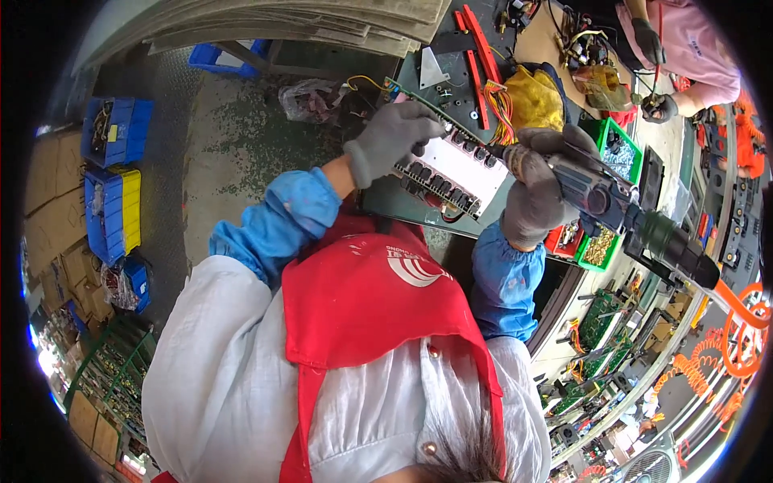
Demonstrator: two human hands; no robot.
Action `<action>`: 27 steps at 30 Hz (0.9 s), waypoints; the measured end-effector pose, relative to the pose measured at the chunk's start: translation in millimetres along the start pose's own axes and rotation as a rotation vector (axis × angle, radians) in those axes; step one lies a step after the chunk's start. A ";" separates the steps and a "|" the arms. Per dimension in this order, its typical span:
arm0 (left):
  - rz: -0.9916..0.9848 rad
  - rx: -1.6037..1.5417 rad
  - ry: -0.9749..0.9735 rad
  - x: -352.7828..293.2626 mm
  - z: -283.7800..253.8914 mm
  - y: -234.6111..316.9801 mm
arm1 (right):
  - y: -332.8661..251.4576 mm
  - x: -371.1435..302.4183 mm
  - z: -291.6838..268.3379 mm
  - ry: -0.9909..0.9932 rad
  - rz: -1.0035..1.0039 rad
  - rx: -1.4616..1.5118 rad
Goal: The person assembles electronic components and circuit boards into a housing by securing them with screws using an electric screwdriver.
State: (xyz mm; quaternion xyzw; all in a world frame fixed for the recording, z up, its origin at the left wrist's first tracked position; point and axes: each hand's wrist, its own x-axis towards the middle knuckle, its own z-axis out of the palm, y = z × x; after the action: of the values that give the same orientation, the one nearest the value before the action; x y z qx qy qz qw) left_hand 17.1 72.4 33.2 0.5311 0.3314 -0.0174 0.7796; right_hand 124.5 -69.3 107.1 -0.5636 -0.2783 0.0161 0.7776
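My right hand [535, 189], in a grey glove, grips a dark power screwdriver [596, 193] with an orange coiled hose. The tool lies aslant, its nose pointing left over the end of a white panel [455, 173]. Along both long edges of that panel run circuit boards [435, 187] with rows of black parts. My left hand [394, 138], also gloved in grey, rests over the panel's left end with its fingers bent and closed. What its fingertips hold, if anything, is hidden. Coloured wires [366, 82] leave the far board beside this hand.
Red bars [479, 68], a metal bracket [432, 68] and loose hardware lie beyond the panel. A yellow cloth [533, 97] and green bins [620, 153] of small parts stand at the right. Another person's gloved hands [648, 40] work at the far right. Blue bins [117, 133] stand left.
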 end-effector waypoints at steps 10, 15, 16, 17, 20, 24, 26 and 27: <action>-0.065 -0.445 -0.017 -1.4 -15.1 0.1 | 20.8 3.5 18.1 -0.051 -0.004 -0.015; 0.017 0.114 0.033 9.2 -8.7 -8.1 | 28.7 5.2 13.9 -0.090 0.061 0.120; 0.017 0.111 0.036 13.9 -8.5 -17.6 | 28.3 4.9 14.7 -0.090 0.079 0.123; 0.208 0.292 0.074 20.9 -8.7 -31.3 | 28.7 5.0 15.8 -0.093 0.081 0.124; 0.363 0.529 0.106 27.8 -4.8 -36.7 | 30.1 5.6 18.2 -0.101 0.056 0.084; 0.279 0.710 0.114 17.7 -0.5 -15.7 | 33.7 5.6 17.7 -0.145 0.072 0.054; 0.350 0.727 0.147 24.2 -2.2 -27.2 | 38.5 9.5 13.5 -0.231 0.039 0.030; 0.426 0.750 0.164 28.5 -2.1 -33.5 | 36.5 10.3 11.4 -0.324 0.108 0.012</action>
State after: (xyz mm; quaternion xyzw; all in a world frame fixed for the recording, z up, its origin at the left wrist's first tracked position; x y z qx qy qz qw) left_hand 25.6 68.8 -9.9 0.8335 0.2462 0.0669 0.4901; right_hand 138.6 -42.6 81.4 -0.5629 -0.3692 0.1502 0.7240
